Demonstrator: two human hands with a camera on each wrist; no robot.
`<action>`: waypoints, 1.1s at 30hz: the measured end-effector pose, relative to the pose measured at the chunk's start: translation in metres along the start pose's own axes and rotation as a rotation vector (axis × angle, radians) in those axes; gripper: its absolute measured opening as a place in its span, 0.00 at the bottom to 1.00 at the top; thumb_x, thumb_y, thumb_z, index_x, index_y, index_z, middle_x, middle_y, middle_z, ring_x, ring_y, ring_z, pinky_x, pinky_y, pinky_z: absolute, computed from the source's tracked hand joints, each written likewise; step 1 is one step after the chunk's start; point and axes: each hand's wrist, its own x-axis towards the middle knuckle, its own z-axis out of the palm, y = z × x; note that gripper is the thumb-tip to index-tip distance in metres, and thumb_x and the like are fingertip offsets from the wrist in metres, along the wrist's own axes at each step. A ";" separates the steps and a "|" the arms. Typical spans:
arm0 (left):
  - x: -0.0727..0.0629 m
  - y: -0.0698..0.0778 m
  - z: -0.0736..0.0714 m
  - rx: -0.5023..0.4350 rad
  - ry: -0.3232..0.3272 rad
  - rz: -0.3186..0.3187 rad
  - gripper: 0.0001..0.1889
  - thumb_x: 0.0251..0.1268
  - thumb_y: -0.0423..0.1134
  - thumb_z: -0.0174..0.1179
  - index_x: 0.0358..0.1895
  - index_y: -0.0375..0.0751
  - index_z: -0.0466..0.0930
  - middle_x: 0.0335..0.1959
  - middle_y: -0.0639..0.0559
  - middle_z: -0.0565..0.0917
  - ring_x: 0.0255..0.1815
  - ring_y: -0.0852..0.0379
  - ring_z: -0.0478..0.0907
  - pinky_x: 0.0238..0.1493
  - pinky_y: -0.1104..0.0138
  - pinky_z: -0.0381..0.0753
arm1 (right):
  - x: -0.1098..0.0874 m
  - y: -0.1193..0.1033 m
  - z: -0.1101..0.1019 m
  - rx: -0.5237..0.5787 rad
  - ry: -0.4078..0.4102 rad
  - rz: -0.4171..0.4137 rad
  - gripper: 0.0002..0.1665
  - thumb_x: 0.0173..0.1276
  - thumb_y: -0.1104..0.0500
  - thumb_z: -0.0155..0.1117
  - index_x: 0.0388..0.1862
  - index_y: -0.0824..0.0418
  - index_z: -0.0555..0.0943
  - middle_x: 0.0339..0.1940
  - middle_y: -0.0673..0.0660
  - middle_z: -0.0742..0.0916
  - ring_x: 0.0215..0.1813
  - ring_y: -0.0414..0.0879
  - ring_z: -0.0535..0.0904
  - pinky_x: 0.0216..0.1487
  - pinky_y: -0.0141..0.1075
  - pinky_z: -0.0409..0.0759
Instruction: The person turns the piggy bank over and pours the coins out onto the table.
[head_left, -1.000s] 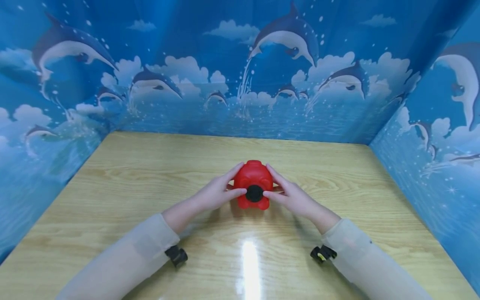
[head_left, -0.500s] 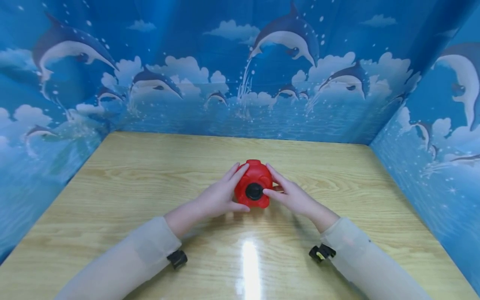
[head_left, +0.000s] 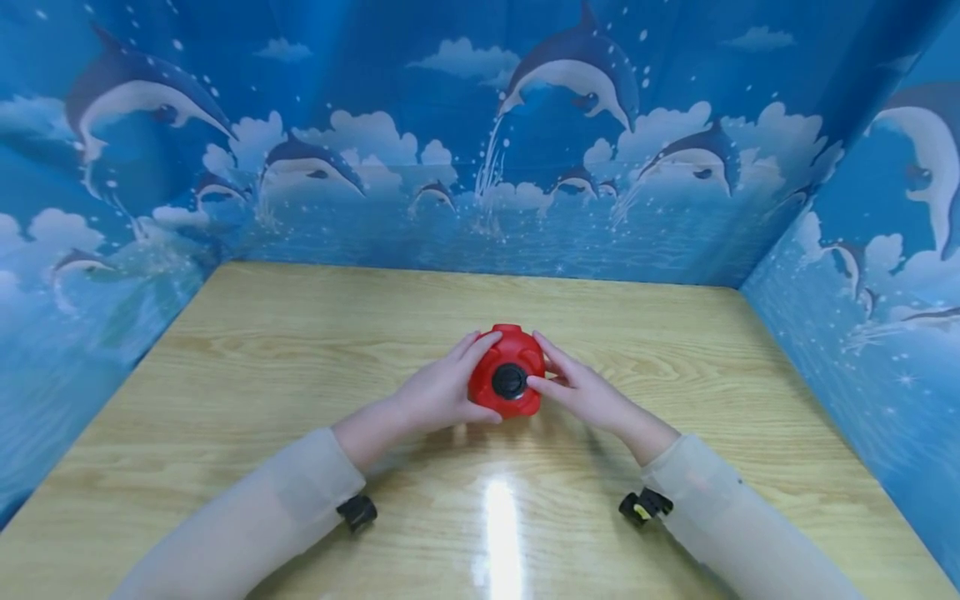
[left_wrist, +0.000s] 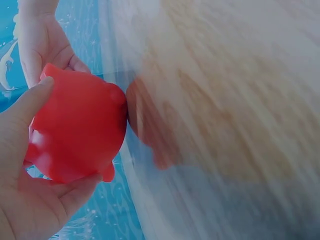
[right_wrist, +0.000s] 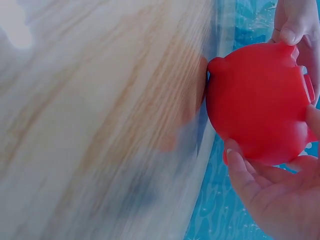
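Note:
A round red piggy bank (head_left: 487,385) with stubby knobs stands between both hands at mid-table, a black round disc (head_left: 509,381) on the side facing me. My left hand (head_left: 441,392) grips its left side, fingers over the upper edge and thumb along the bottom. From the right, my right hand (head_left: 588,398) holds it with fingers on the side and thumb tip at the disc's edge. In the left wrist view the smooth red body (left_wrist: 82,125) sits between thumb and fingers. The right wrist view shows the right fingers (right_wrist: 242,172) under the body's lower edge.
The wood-grain tabletop (head_left: 300,333) is glossy, with a bright light streak in front of the hands. Blue dolphin-print curtains (head_left: 420,225) enclose its back and sides. Small black devices sit at the left cuff (head_left: 356,511) and right cuff (head_left: 645,505).
My left thumb has moved off the black disc to the bottom edge, and the left fingers now reach further over the top. The piggy bank has turned slightly; my right hand is nearly still.

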 end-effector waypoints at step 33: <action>0.004 -0.002 -0.004 -0.075 -0.064 0.012 0.53 0.49 0.55 0.69 0.74 0.55 0.41 0.73 0.45 0.50 0.64 0.48 0.64 0.52 0.57 0.75 | 0.005 0.001 -0.001 0.033 -0.014 0.052 0.46 0.67 0.39 0.54 0.76 0.43 0.42 0.70 0.63 0.65 0.68 0.59 0.62 0.59 0.52 0.69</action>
